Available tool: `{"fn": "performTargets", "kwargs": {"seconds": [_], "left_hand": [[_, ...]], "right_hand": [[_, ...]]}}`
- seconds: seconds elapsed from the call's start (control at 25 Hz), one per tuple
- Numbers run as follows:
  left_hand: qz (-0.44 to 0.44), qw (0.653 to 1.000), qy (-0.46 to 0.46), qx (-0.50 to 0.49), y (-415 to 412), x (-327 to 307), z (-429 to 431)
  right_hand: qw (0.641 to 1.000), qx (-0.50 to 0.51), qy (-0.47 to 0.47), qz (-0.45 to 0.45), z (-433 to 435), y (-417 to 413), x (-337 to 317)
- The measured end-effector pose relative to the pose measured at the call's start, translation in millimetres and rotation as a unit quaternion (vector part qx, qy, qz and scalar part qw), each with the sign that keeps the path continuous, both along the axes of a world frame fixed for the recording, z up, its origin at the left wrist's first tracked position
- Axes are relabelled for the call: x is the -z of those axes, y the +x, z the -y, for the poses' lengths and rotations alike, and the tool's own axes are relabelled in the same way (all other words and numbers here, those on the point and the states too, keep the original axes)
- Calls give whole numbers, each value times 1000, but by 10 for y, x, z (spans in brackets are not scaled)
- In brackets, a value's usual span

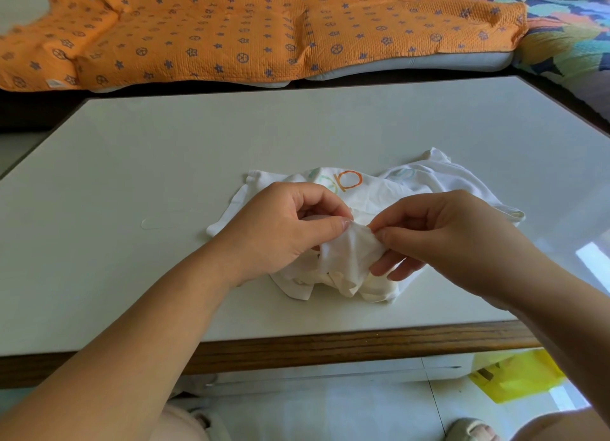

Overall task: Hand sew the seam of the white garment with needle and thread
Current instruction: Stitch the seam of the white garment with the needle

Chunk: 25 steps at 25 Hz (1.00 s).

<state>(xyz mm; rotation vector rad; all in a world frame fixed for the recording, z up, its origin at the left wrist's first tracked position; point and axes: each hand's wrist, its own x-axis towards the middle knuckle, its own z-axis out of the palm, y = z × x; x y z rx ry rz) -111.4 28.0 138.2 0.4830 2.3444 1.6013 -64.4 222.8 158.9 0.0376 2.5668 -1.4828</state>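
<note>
So the white shirt sits mid-frame on the bench. The left hand and right hand each have a tight pinch grip on one raised fold, its edge running left-right between them. Can't spot a needle.

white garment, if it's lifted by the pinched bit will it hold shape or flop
Probably floppy: the white garment lies in soft crumpled folds and hangs limp where the left hand and right hand pinch it. Likely light, as a mere pinch holds that fold up. Pushed, it may bunch rather than slide on the table.
</note>
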Motion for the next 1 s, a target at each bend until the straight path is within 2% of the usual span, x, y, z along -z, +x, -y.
{"fn": "performTargets", "kwargs": {"seconds": [0.24,1.0], "left_hand": [[7,1000,3,0,-11,1,3],[17,1000,-4,17,5,30,-16]], "right_hand": [[999,-7,-47,14,-23,-14,12],[994,-16,-107,24,-14,-32,92]]}}
